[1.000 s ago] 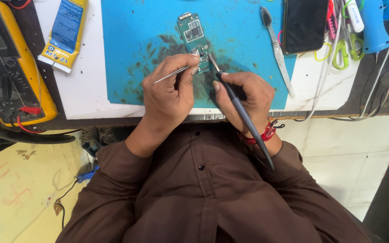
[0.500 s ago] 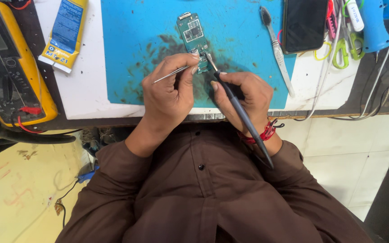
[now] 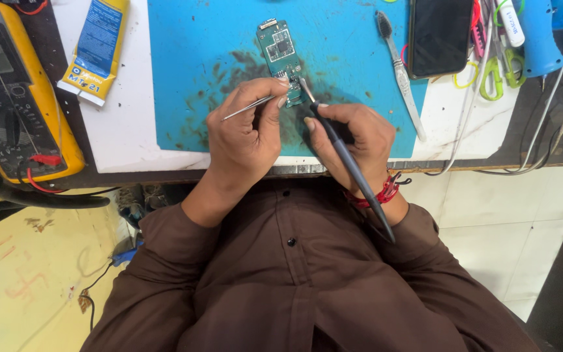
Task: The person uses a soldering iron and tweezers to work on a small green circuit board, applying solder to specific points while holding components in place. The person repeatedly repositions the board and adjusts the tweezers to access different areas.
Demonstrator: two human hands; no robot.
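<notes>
A small green circuit board (image 3: 280,52) lies on a blue work mat (image 3: 190,78). My left hand (image 3: 245,133) grips thin metal tweezers (image 3: 245,108), their points at the board's near end. My right hand (image 3: 350,140) holds a dark pen-shaped soldering iron (image 3: 350,166); its tip meets the board's lower right edge, beside the tweezer points. Both hands rest on the mat near the table's front edge. A red thread band circles my right wrist.
A yellow multimeter (image 3: 11,91) with red and black leads sits at the left. Beside it lies a blue and yellow packet (image 3: 96,45). A brush (image 3: 399,72), a dark phone (image 3: 439,36), scissors (image 3: 493,75), a blue tool (image 3: 542,36) and cables are at the right.
Both hands stay at the board's near end. The tweezers and iron tip have shifted only slightly against the board.
</notes>
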